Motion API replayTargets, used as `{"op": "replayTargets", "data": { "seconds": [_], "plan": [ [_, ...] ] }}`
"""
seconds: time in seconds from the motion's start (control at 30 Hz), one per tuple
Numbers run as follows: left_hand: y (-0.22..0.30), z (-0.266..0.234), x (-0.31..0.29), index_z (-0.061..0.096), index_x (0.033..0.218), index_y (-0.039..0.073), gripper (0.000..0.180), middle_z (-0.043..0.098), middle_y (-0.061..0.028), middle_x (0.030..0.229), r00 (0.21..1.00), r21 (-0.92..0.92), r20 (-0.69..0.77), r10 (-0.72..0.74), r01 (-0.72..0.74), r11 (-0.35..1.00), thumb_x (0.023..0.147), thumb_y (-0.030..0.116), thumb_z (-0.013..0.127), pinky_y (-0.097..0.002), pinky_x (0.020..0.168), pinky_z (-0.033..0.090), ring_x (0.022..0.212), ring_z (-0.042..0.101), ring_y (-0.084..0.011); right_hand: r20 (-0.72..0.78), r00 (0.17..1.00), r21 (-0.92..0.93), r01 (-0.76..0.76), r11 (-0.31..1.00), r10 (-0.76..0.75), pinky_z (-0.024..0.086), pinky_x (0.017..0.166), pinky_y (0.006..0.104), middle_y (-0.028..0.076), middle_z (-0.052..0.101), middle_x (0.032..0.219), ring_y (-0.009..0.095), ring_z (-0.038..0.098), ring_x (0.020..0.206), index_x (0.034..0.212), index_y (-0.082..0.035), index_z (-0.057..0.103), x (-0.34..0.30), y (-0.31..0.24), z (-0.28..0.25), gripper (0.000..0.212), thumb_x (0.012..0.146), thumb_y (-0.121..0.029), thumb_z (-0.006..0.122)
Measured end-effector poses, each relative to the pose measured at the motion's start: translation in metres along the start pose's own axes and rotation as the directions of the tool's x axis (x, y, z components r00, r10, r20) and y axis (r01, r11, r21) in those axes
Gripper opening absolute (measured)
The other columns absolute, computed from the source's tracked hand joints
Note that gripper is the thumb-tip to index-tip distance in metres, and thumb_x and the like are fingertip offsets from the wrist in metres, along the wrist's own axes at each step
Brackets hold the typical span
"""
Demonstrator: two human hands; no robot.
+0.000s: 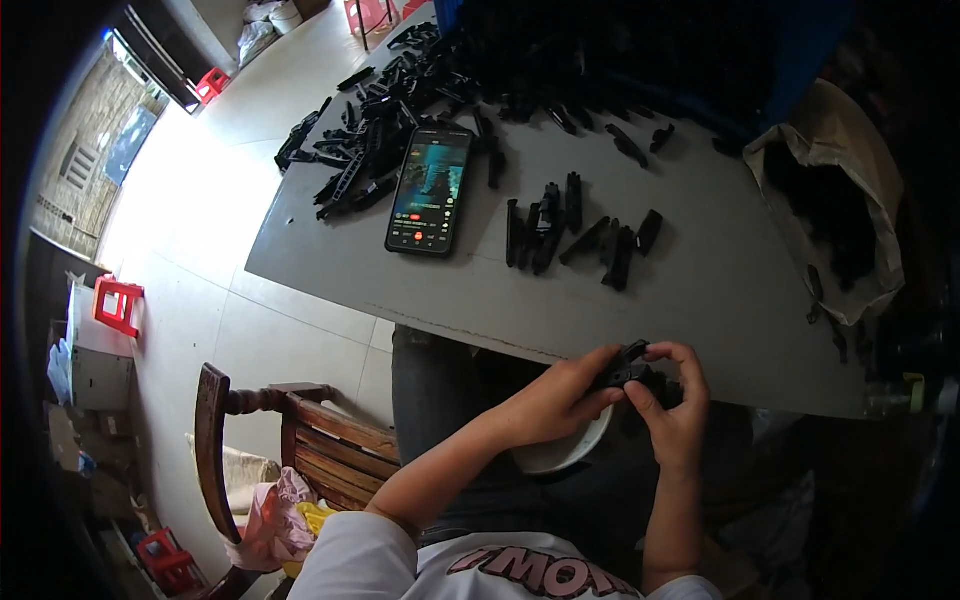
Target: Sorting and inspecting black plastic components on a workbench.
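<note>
Both my hands meet just off the table's near edge, over my lap. My left hand is closed round a black plastic part. From the other side, the thumb and fingers of my right hand pinch the same part, whose far end shows between them. Its exact kind is too small and dark to tell. Beneath my hands is a white bowl, partly hidden by my left wrist. On the table ahead lies a small group of similar black parts, some side by side and others slanted.
A phone with a lit screen lies left of the small group. Many loose black parts heap along the table's far left, before a blue bin. An open sack of black pieces stands right. A wooden chair is at my left.
</note>
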State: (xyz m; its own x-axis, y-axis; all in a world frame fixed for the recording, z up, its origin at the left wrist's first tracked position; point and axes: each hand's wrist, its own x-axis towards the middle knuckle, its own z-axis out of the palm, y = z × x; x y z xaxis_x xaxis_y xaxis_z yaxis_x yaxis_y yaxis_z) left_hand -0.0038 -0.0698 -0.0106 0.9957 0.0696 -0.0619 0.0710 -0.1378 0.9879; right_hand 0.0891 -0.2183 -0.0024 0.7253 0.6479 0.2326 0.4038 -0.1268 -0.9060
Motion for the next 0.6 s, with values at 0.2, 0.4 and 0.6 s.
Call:
{"op": "replayTargets", "data": {
  "seconds": [0.2,0.4,0.6],
  "plan": [
    [-0.007,0.004,-0.006,0.035,0.129,-0.003,0.049,0.061,-0.0187,0.089,0.999,-0.025,0.033,-0.015,0.016,1.000,0.087,0.012,0.056,-0.0335,0.074,0.046,0.081,0.063,-0.0275,0.173,0.962,0.341,-0.258,0.904,0.210,0.042,0.086,0.0285,0.012,0.058,0.114,0.016,0.055,0.101,0.119,0.001,0.048,-0.003,0.006,0.000,0.056,0.074,-0.019,0.074],
    [-0.015,0.006,-0.009,0.031,0.132,-0.002,0.055,0.059,-0.0231,0.102,0.999,-0.061,0.046,0.002,0.001,0.998,0.086,0.012,0.056,-0.0366,0.079,0.046,0.094,0.059,-0.0368,0.196,0.943,0.403,-0.327,0.854,0.269,0.043,0.087,0.0272,0.014,0.060,0.114,0.016,0.058,0.096,0.119,0.002,0.049,-0.007,0.003,0.003,0.056,0.073,-0.017,0.075],
    [-0.024,0.010,-0.011,0.030,0.133,-0.001,0.054,0.063,-0.0186,0.081,0.986,0.020,-0.042,0.164,-0.163,0.986,0.086,0.010,0.056,-0.0374,0.070,0.048,0.077,0.064,-0.0335,0.181,0.940,0.358,-0.338,0.870,0.291,0.043,0.088,0.0289,0.014,0.059,0.114,0.017,0.057,0.099,0.118,0.002,0.049,-0.010,0.006,0.005,0.059,0.069,-0.018,0.075]
  ]
}}
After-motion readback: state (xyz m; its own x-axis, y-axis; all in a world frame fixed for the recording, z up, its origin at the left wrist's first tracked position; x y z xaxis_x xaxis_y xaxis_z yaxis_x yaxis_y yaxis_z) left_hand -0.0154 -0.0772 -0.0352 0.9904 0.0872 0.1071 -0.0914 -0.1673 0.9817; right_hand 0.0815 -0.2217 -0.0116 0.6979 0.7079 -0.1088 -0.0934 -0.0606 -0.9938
